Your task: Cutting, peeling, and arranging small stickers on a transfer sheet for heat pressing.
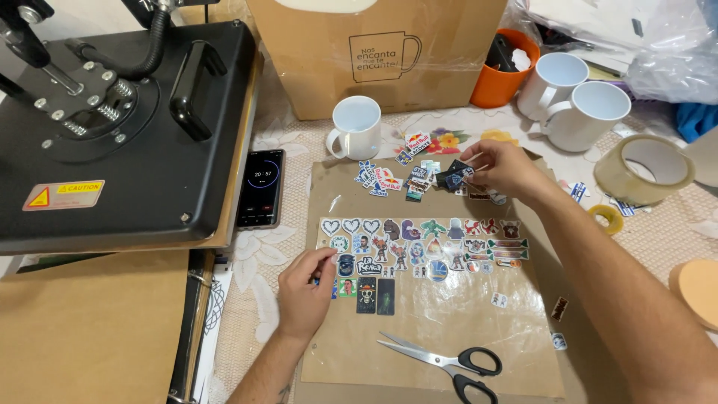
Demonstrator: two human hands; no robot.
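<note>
Right hand (502,169) pinched shut on a dark sticker (452,178) above the pile; left hand (305,290) pinching a small sticker (323,280) at the sheet's (449,322) edge.

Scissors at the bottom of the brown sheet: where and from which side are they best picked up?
Grip the scissors by their black loop handles, coming from the lower right. The closed blades point up-left toward the left hand, and the handles lie flat with nothing around them.

Bright, even overhead light; soft shadows toward 6 o'clock. Glare on clear sheet (464,314). Sharp focus; mild edge distortion.
</note>
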